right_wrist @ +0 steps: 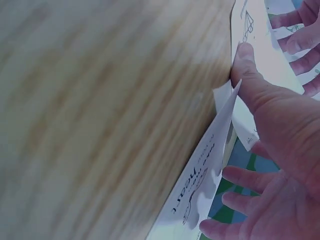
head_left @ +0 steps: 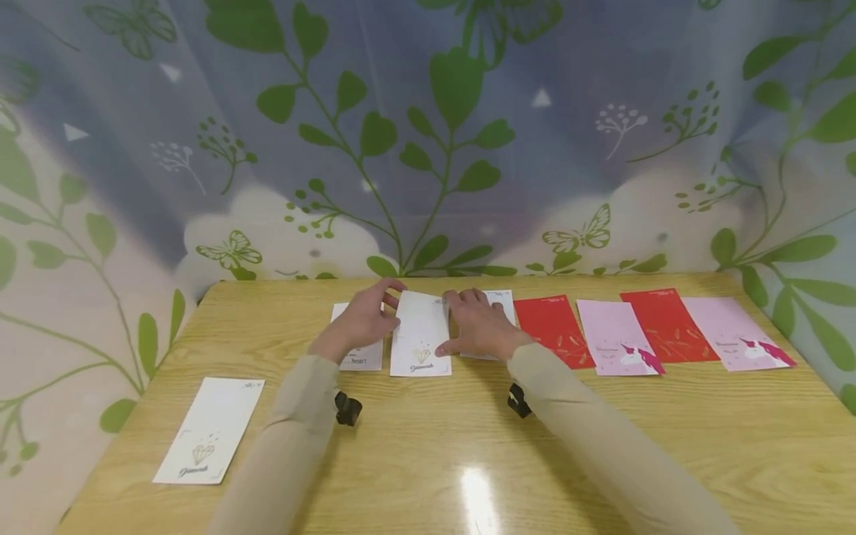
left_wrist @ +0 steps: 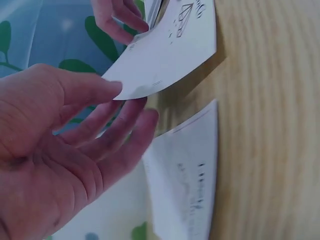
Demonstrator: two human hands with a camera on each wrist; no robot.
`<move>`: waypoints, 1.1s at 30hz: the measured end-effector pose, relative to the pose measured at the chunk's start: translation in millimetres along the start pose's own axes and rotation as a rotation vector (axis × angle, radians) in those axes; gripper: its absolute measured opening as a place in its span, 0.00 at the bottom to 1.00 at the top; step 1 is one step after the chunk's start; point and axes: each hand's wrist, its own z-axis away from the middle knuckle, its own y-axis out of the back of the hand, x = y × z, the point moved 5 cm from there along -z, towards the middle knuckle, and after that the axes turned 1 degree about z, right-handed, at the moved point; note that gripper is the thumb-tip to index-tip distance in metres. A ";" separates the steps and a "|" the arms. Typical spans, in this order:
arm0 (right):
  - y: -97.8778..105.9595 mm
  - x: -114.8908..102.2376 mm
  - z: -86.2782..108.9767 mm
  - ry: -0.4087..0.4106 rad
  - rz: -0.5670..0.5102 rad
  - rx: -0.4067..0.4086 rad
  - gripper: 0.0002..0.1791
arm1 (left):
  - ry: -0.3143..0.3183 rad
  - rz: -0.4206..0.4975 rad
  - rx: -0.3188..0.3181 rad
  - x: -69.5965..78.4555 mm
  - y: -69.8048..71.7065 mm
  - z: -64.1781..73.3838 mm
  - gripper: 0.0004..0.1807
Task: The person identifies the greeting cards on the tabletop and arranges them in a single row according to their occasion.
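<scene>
A white card with a gold diamond print and the word "Diamonds" stands between both hands near the table's back edge. At its left edge, my left hand pinches a corner between thumb and fingers; the left wrist view shows the card bowed and partly lifted. On the opposite side my right hand grips the edge, with its thumb lying on the printed face and its other fingers spread behind. White cards with "heart" lettering lie on both sides, the left one and the right one partly covered by the hands.
Another white diamond card lies at the front left. Rightward along the back run a red card, a pink unicorn card, a second red card and a second pink card. Behind the wooden table hangs a leaf-patterned curtain.
</scene>
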 end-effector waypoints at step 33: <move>11.9 -12.8 33.1 0.150 -0.545 0.280 0.37 | -0.037 0.540 0.126 -16.8 3.4 30.2 0.31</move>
